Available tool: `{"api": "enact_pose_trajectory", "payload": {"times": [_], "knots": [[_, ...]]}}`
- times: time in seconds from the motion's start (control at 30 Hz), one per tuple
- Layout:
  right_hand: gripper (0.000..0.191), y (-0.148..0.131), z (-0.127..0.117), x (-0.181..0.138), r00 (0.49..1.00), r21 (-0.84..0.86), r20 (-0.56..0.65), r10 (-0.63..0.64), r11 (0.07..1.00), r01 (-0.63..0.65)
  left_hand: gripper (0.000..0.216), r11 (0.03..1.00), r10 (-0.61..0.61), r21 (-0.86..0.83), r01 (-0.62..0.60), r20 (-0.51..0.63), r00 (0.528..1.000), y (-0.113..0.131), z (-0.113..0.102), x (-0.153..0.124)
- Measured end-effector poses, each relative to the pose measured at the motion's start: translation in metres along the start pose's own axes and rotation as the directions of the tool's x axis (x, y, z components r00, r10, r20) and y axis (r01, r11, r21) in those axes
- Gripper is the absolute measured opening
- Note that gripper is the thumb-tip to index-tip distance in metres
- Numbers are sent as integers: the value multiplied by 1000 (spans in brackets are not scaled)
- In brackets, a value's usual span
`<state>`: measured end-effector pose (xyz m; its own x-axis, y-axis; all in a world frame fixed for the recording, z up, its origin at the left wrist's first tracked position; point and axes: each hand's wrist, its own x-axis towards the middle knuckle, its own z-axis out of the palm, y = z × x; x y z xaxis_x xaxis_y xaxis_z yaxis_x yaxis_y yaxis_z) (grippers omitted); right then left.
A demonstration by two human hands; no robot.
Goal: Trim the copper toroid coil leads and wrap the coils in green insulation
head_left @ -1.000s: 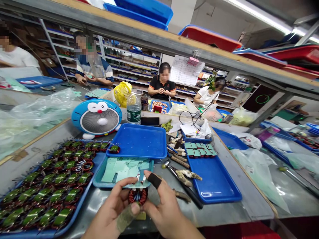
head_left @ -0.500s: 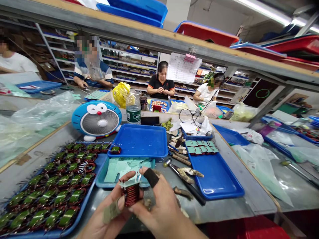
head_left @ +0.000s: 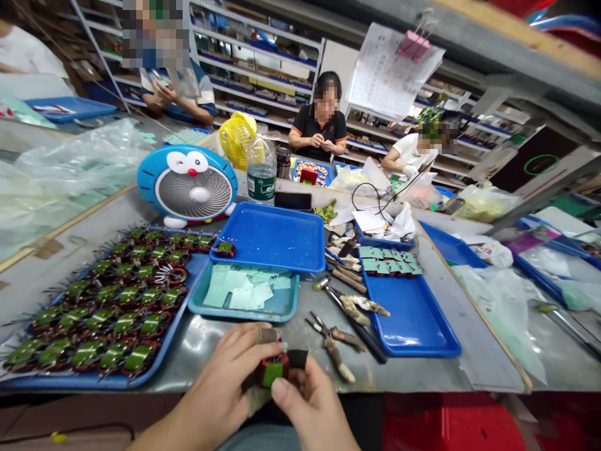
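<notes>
Both my hands hold a copper-wound toroid coil (head_left: 272, 371) low over the bench's front edge, its green insulating strip facing up. My left hand (head_left: 225, 376) grips it from the left, with beige tape on the thumb. My right hand (head_left: 310, 401) pinches it from the right, and a black wrap covers one finger. The fingers hide most of the coil. Just beyond my hands lies a teal tray (head_left: 244, 316) of pale green paper slips (head_left: 239, 289). To the right are pliers (head_left: 331, 335) with wrapped handles.
A blue tray (head_left: 94, 383) of finished coils fills the left. Another blue tray (head_left: 267, 235) holds one coil, and a third (head_left: 404, 326) holds green cards. A cartoon fan (head_left: 188, 185), water bottle (head_left: 261, 172) and phone (head_left: 293, 201) stand behind. Several co-workers sit beyond.
The coil has turned from showing its copper windings to showing its green strip. My hands have moved lower toward the bench's front edge, and the view has tilted.
</notes>
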<state>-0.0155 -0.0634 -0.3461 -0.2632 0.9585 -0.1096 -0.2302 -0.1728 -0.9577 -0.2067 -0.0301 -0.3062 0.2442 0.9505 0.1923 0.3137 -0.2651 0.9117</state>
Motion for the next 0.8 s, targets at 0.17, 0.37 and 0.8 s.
{"api": "enact_pose_trajectory", "payload": {"times": [0.17, 0.37, 0.8], "knots": [[42, -1, -34, -10, 980, -422, -194, -35, 905, -51, 34, 997, -68, 57, 55, 263, 962, -30, 2, 26], [42, 13, -55, -17, 968, -631, -224, -114, 774, -55, 48, 991, -132, 31, 128, 247, 960, -54, 10, 25], [38, -11, -39, 14, 959, -785, 17, -283, 590, 189, 57, 992, -110, 86, 93, 215, 970, -80, 17, 16]]}}
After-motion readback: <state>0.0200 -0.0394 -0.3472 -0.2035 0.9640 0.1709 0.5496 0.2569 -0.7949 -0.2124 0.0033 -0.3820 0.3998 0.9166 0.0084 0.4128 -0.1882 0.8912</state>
